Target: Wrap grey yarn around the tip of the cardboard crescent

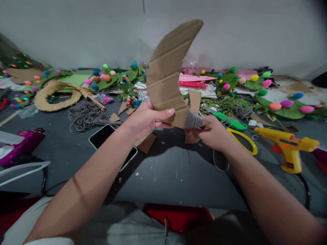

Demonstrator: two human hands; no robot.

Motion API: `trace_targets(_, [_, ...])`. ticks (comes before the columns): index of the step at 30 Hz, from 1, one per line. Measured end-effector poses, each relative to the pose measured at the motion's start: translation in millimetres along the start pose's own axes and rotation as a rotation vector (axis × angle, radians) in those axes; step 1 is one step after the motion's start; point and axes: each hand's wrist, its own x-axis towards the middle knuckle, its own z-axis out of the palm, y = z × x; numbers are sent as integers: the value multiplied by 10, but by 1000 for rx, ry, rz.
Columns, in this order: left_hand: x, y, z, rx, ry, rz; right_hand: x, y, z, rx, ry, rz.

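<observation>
A crescent cut from brown cardboard [166, 75] is held up over the dark table, one tip pointing up and to the right. My left hand [150, 119] grips its lower left part, thumb on the front face. Gray yarn [194, 119] is wrapped around the crescent's lower right end. My right hand [213, 131] is closed around that end, just past the wrapped band; the tip is hidden by the fingers. A thin loop of yarn [221, 165] hangs below my right hand.
A yellow glue gun [290, 146] and yellow-handled scissors [245, 143] lie right. A phone [102, 137] lies under my left forearm. Behind are gray yarn [83, 117], a cardboard ring [42, 98] and green pieces with colored balls [283, 105]. A purple glue gun [24, 144] is left.
</observation>
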Motion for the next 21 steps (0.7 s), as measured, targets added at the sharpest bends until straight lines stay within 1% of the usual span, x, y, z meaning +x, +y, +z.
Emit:
trace_targets(3, [-32, 19, 9, 78, -53, -54, 19, 21, -105, -39, -41, -5])
trace_targets(6, [-56, 42, 32, 238, -97, -88, 26, 30, -182, -109, 32, 23])
trace_targets(8, [-58, 46, 46, 352, -100, -95, 22, 23, -204, -140, 78, 42])
trace_targets(11, [-43, 21, 58, 489, -40, -59, -3, -23, -202, -163, 87, 64])
trace_targets(15, [-18, -28, 54, 617, 26, 10, -50, -119, -171, -235, 120, 62])
trace_targets(18, [-9, -52, 59, 663, 96, 73, -77, -164, -137, -255, 149, 58])
trace_targets(21, [-6, -69, 80, 667, 147, 144, -94, -179, -86, -258, 164, 23])
